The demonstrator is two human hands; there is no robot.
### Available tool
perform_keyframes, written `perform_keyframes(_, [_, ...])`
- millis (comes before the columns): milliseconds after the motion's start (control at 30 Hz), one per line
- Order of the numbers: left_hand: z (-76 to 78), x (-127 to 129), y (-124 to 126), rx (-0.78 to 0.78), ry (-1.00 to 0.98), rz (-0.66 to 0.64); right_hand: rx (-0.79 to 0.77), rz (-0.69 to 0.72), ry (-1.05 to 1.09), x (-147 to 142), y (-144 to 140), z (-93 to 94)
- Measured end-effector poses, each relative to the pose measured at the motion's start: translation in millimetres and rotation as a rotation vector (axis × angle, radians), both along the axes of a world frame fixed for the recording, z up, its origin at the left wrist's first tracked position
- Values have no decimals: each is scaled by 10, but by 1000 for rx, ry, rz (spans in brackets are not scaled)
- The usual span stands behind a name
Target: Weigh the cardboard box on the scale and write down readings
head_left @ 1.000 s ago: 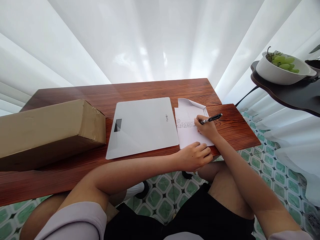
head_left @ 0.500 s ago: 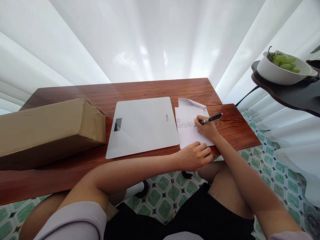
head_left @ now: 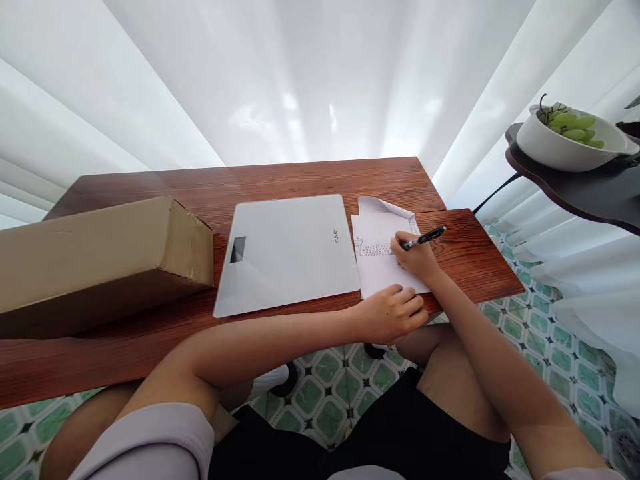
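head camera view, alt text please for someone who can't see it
A seated person's right hand writes with a black pen on white paper at a wooden table, while the left hand rests on the paper's near edge. A white scale and a cardboard box lie to the left.

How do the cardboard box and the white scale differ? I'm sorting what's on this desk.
The cardboard box is brown, long and tall; the scale is white, thin and flat. The box lies at the table's left end, apart from both hands; the scale sits mid-table, beside the paper. Both rest on the wooden table, untouched.
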State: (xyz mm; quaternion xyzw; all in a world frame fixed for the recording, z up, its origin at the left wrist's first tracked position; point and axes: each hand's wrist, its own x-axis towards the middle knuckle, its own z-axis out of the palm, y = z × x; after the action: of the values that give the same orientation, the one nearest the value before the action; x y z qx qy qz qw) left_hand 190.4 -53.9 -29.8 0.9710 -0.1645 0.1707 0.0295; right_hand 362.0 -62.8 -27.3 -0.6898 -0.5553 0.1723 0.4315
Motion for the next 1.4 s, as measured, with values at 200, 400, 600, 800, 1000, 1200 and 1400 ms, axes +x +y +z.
perform_keyframes(200, [-15, 7, -9, 26, -28, 18, 126, -146, -120, 78, -30, 40])
perform_keyframes(400, [-12, 9, -18, 50, -50, 23, 217, -249, -298, 218, -29, 68])
perform_keyframes(600, [8, 6, -22, 45, -34, 17, 145, -334, -166, 282, -5, 86])
perform_keyframes(800, [11, 10, -23, 40, -27, 22, 13, -391, -157, 303, 43, 88])
perform_keyframes(1000, [20, 10, -27, 40, -38, 30, -93, -451, -167, 349, 103, 82])
perform_keyframes(1200, [19, 16, -28, 35, -21, 20, -169, -454, -230, 355, 160, 89])
perform_keyframes(1400, [5, 19, -25, 28, -15, 19, -232, -417, -314, 346, 203, 78])
